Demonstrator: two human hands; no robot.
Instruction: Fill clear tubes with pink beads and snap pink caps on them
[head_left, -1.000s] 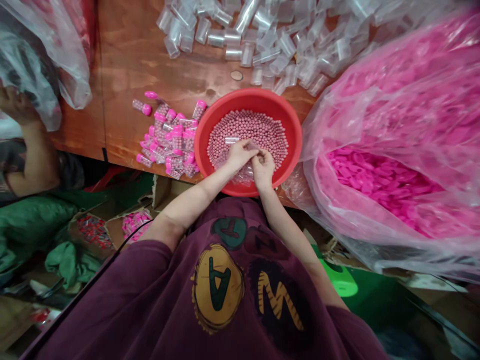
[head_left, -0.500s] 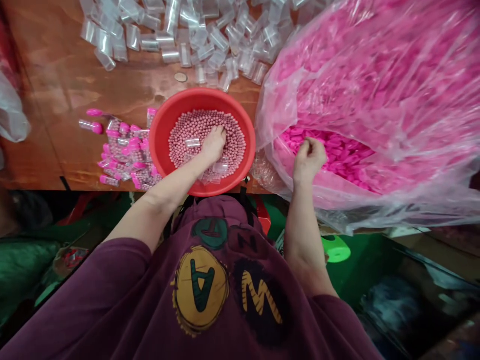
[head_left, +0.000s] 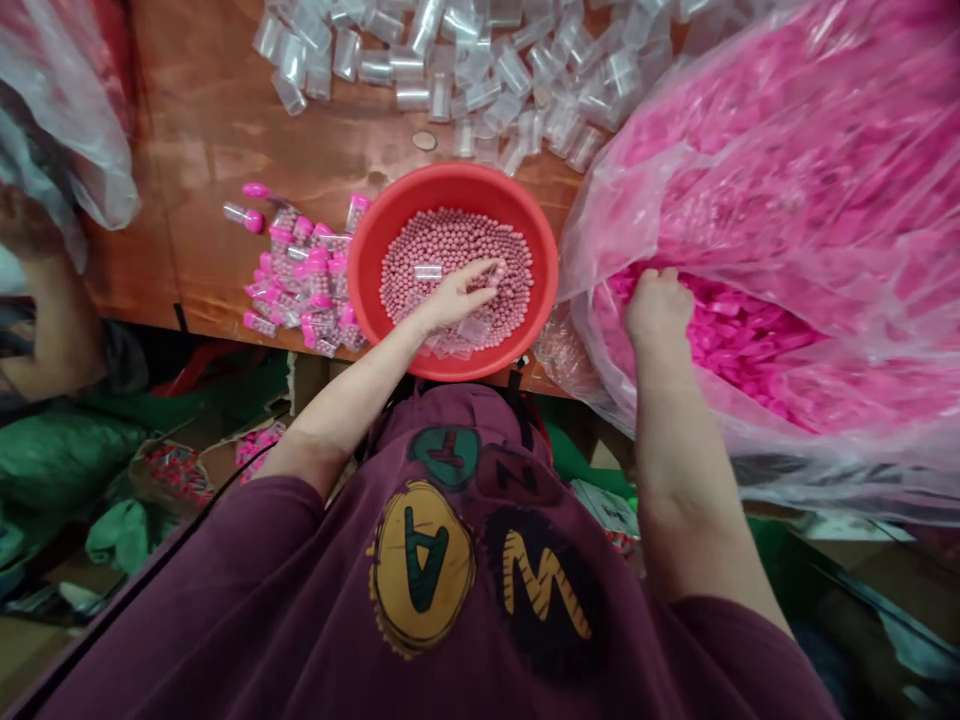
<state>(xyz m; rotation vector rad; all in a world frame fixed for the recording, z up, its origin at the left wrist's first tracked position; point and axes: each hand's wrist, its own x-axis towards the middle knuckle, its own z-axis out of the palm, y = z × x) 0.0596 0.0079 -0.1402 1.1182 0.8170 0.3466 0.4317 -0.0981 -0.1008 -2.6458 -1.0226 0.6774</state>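
Observation:
A red bowl (head_left: 360,240) holds many pink beads (head_left: 450,235) and several clear plastic tubes (head_left: 428,272). Over the right part of the beads, my left hand (head_left: 454,298) curves its thumb and fingers round something small and pinkish at the fingertips, too small to make out. My right hand (head_left: 660,305) is at the mouth of a large clear bag (head_left: 720,160) of bright pink plastic caps (head_left: 742,345). Its fingers are curled in and anything inside them is hidden. Left of the bowl lies a pile of bead-filled tubes with pink caps (head_left: 319,275).
Many empty clear tubes (head_left: 514,75) lie across the back of the wooden table (head_left: 202,150). A small oval disc (head_left: 424,141) rests behind the bowl. At the far left are another person's arm (head_left: 56,310) and a plastic bag (head_left: 82,120). Boxes with small parts (head_left: 180,470) stand below the table.
My left hand has lifted from deep in the beads, its fingers now reaching further right. My right hand has turned its fingers down into the bag's opening. The view has swung left.

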